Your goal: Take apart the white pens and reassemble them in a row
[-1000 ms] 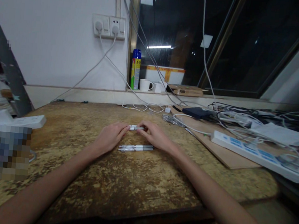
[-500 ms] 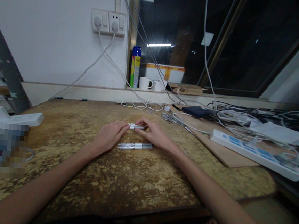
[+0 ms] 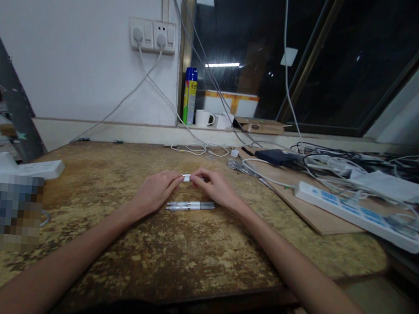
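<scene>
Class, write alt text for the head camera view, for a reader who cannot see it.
Two bare hands, left hand and right hand, pinch a small white pen between them above a worn wooden table. Two more pens lie just below; a white power strip sits right.

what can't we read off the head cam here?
- White pen: mostly covered by the left hand and right hand; cap state unreadable.
- Pens on the table: too small to count.
- Spray can label: too small.
- Left edge: pixelated block hides what is there.
</scene>
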### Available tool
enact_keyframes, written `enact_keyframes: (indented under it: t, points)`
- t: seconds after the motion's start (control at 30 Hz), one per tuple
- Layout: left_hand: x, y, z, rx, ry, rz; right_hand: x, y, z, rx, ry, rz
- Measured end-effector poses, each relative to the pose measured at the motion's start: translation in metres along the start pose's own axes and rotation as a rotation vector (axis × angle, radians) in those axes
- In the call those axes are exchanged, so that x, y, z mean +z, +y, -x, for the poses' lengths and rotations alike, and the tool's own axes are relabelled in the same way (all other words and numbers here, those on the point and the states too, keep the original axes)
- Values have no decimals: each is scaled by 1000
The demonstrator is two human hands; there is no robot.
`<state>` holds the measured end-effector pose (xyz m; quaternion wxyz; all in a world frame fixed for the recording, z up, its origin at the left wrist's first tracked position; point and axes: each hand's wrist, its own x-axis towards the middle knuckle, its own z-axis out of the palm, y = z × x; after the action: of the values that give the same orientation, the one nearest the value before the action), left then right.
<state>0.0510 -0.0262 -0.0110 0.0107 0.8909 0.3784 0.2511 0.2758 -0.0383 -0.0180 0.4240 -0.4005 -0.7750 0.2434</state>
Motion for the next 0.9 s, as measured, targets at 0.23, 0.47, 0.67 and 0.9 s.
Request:
enact_keyframes:
  t: [0.23, 0.47, 0.67, 0.9]
  points:
    - [0, 0, 0, -15, 16, 15, -1, 0, -3, -100, 31, -21]
    - [-2, -1, 0, -7, 3, -3, 0, 4, -3, -30, 3, -54]
    - [0, 0, -1, -19, 8, 19, 3, 7, -1, -50, 32, -101]
    - [-3, 2, 3, -42, -6, 35, 5, 6, -1, -59, 29, -134]
